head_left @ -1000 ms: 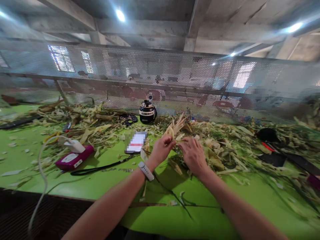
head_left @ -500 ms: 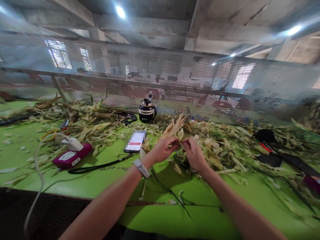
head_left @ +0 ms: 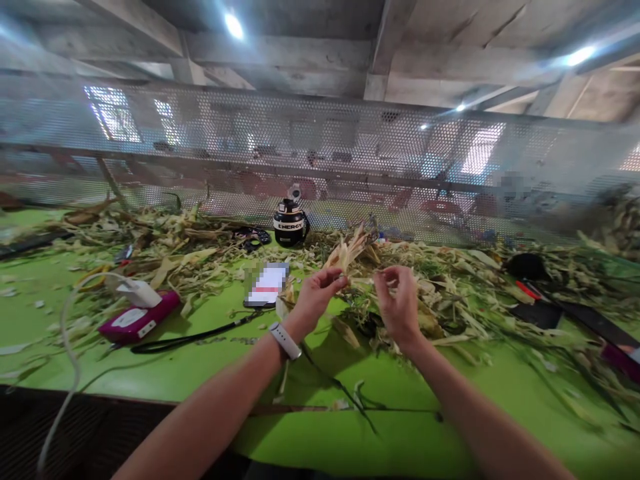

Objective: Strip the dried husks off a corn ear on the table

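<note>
My left hand (head_left: 316, 298), with a pale watch on the wrist, is closed in a pinch above the green table (head_left: 350, 437). Something tiny shows at its thumb tip, too small to name. Just right of it, apart by a small gap, my right hand (head_left: 400, 303) has its fingers curled together; what they hold, if anything, I cannot make out. Behind both hands a bundle of dry corn husk (head_left: 347, 253) leans up from the pile. More loose husk strips (head_left: 435, 313) lie around and under the right hand.
A phone (head_left: 269, 285) and black strap (head_left: 187, 341) lie left of my hands. Farther left is a magenta power strip (head_left: 137, 319) with a white plug and cable. A black jug (head_left: 290, 225) stands behind, before a perforated metal screen (head_left: 320, 140). Dark objects (head_left: 535, 315) lie right.
My hands have drawn apart: the left has shifted slightly left, and the right has turned, its fingertips higher and away from the left. The view has shifted a little.
</note>
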The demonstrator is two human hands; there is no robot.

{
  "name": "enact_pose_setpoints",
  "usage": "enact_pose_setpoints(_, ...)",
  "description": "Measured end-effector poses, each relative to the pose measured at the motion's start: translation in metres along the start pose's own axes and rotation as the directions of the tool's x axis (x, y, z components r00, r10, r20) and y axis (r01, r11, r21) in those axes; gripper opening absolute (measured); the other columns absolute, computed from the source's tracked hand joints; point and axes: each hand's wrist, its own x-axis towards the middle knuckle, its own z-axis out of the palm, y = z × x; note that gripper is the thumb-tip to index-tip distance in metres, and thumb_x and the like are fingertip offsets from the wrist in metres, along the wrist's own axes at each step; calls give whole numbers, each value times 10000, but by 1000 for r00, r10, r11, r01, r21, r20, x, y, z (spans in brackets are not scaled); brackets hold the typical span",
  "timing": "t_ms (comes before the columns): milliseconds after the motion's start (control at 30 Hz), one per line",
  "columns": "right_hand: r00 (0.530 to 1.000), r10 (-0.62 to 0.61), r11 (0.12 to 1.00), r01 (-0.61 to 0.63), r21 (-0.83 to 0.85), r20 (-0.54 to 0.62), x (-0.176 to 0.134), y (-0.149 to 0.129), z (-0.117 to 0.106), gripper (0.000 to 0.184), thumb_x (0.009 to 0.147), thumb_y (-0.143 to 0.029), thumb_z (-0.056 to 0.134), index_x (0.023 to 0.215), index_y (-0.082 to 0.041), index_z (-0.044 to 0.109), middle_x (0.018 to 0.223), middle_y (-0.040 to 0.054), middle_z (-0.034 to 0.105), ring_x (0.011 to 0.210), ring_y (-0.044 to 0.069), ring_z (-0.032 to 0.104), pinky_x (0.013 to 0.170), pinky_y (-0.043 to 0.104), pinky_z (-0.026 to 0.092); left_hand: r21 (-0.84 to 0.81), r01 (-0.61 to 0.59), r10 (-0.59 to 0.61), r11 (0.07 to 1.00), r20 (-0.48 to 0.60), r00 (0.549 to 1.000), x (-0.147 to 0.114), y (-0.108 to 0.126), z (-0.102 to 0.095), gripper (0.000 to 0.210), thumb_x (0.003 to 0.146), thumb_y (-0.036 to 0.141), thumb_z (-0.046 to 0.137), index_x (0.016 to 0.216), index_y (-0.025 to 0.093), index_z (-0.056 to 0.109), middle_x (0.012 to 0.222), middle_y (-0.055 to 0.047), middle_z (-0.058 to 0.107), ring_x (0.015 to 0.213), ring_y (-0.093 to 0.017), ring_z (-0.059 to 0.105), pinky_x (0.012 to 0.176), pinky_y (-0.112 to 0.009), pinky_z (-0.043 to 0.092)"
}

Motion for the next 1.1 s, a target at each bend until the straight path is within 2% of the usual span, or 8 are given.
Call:
enact_pose_setpoints(100, 971, -88, 992, 107, -73, 222, -2, -9, -5, 280, 884, -398, 418, 719, -196, 520, 673, 14, 555, 610, 137, 492, 604, 256, 376, -7, -25, 24, 1000, -53, 998, 0, -1, 1, 343, 566, 278, 774, 849, 129, 653, 802, -21, 678, 732, -105, 579, 779, -269, 439)
enact_pose_setpoints(200, 921, -43, 988, 96, -121, 387, -6, -9, -3, 298, 880, -424, 420, 754, -197, 565, 659, 8, 597, 565, 130, 506, 561, 242, 354, 14, -40, 40, 999, -28, 999, 0, -4, 2, 324, 551, 275, 777, 815, 133, 653, 775, -14, 675, 737, -115, 583, 785, -282, 450)
enact_pose_setpoints(333, 927, -21, 992, 65, -107, 373, -6, -2, 3, 241, 880, -347, 391, 795, -201, 562, 643, 13, 613, 537, 142, 520, 550, 248, 368, 42, -62, 61, 997, 21, 998, -1, -6, 5, 314, 563, 288, 767, 810, 132, 653, 758, -14, 675, 727, -122, 590, 783, -301, 466)
enact_pose_setpoints(533, 910, -51, 999, 48, 16, 411, -14, -4, 11, 207, 880, -322, 378, 775, -209, 516, 571, -8, 564, 506, 139, 517, 542, 244, 386, 61, -55, 57, 997, -36, 998, -3, -6, 6, 323, 572, 278, 762, 841, 133, 655, 786, -25, 677, 747, -129, 588, 771, -296, 467)
enact_pose_setpoints(700, 894, -71, 995, 94, -30, 443, -14, -8, 7, 251, 877, -365, 397, 722, -208, 516, 572, -8, 557, 503, 128, 499, 529, 235, 365, 29, -23, 24, 999, -40, 999, -4, -3, 6, 327, 572, 273, 763, 847, 129, 660, 771, -6, 669, 724, -100, 561, 760, -261, 447)
enact_pose_setpoints(867, 971, -7, 970, 64, -235, 237, -1, -6, -8, 294, 847, -472, 469, 790, -197, 558, 620, -6, 587, 530, 127, 511, 532, 237, 344, 46, -40, 40, 998, -2, 999, -3, -1, 4, 365, 579, 319, 765, 869, 129, 649, 746, -5, 662, 695, -97, 557, 731, -260, 449)
enact_pose_setpoints(967, 959, -93, 948, 168, -272, 268, 4, 0, -11, 276, 862, -445, 473, 878, -197, 592, 684, 12, 616, 606, 146, 544, 577, 250, 364, 84, -65, 63, 994, 30, 998, -1, -3, 4, 369, 577, 341, 765, 853, 129, 641, 726, -2, 646, 684, -101, 551, 699, -259, 455)
enact_pose_setpoints(1100, 901, -244, 913, 338, -228, 360, 7, 5, -9, 270, 894, -396, 444, 804, -201, 609, 762, 48, 617, 755, 179, 549, 686, 282, 392, 155, -101, 91, 983, 72, 993, 0, -8, 2, 362, 620, 359, 738, 881, 135, 628, 733, -8, 633, 688, -108, 550, 672, -256, 457)
